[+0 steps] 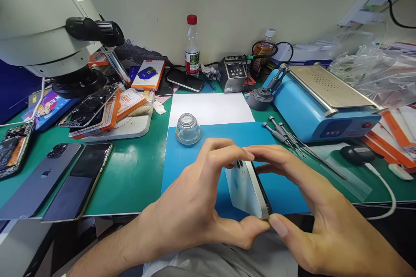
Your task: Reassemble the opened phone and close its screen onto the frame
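Observation:
Both of my hands hold a white smartphone (245, 190) over the near edge of the blue work mat (185, 160). The phone stands tilted on its long edge, its white back and camera lenses turned towards me. My left hand (195, 201) pinches it with the thumb at the lower corner and the fingers at the top end. My right hand (312, 207) grips the other side, thumb at the lower corner and fingers curled over the top. A small glass jar (187, 129) stands on the mat just beyond the phone.
A microscope (48, 21) looms at the left above opened phones and orange boxes (97, 110). Two phones (58, 179) lie face down at the near left. A blue heating machine (321, 104), several screwdrivers (286, 135), a solder station (233, 73) and a bottle (192, 45) stand behind and right.

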`<action>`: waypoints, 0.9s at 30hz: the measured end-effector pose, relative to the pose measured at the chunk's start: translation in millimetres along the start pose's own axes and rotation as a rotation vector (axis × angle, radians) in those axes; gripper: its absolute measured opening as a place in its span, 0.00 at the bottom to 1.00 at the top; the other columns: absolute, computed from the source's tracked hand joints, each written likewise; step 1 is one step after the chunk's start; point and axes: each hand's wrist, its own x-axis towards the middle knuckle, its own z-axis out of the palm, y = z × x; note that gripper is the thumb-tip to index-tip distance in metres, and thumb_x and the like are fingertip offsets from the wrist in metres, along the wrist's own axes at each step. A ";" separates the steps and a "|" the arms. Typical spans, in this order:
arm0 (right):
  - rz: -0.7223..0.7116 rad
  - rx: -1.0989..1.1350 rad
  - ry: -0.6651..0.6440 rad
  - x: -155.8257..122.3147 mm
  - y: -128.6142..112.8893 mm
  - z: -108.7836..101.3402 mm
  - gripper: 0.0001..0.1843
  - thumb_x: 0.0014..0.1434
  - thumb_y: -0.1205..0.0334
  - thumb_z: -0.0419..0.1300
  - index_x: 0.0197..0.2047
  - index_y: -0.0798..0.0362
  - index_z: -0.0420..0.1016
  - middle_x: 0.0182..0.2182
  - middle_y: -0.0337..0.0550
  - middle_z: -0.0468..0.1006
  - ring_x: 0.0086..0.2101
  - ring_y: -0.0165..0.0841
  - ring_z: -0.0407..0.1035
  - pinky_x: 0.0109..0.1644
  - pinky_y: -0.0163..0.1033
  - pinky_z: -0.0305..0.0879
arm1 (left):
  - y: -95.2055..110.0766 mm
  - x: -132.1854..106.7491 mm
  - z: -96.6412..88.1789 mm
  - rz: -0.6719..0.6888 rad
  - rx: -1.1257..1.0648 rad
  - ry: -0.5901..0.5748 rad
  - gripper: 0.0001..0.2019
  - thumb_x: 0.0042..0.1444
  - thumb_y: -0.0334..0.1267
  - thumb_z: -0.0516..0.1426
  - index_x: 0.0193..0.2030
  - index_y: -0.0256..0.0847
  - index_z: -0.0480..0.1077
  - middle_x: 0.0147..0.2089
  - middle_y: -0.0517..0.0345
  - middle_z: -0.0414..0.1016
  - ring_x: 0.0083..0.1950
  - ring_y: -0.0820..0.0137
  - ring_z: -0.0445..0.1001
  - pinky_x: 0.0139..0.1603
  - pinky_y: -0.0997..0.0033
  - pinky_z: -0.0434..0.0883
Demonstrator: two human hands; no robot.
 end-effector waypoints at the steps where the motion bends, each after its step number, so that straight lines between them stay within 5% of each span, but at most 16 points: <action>1: -0.002 -0.015 0.002 -0.8 -0.4 0.5 0.41 0.58 0.63 0.60 0.74 0.37 0.63 0.65 0.39 0.75 0.62 0.34 0.76 0.65 0.30 0.74 | -0.5 -0.2 0.1 0.002 -0.008 0.000 0.44 0.57 0.36 0.75 0.73 0.49 0.55 0.66 0.47 0.65 0.73 0.55 0.69 0.66 0.56 0.81; 18: 0.049 -0.214 0.160 -10.4 -29.4 11.5 0.38 0.59 0.64 0.54 0.72 0.35 0.66 0.67 0.28 0.76 0.64 0.26 0.75 0.66 0.24 0.69 | 5.8 -0.4 12.6 0.110 0.091 0.093 0.42 0.51 0.31 0.69 0.70 0.40 0.57 0.64 0.46 0.65 0.71 0.60 0.67 0.69 0.60 0.78; 27: 0.067 -0.151 0.162 -14.6 -32.2 19.1 0.46 0.55 0.64 0.56 0.77 0.33 0.62 0.70 0.33 0.74 0.65 0.42 0.76 0.60 0.40 0.83 | 6.4 -2.9 22.4 0.194 0.196 0.179 0.37 0.63 0.40 0.68 0.72 0.39 0.56 0.63 0.43 0.64 0.67 0.59 0.67 0.66 0.57 0.79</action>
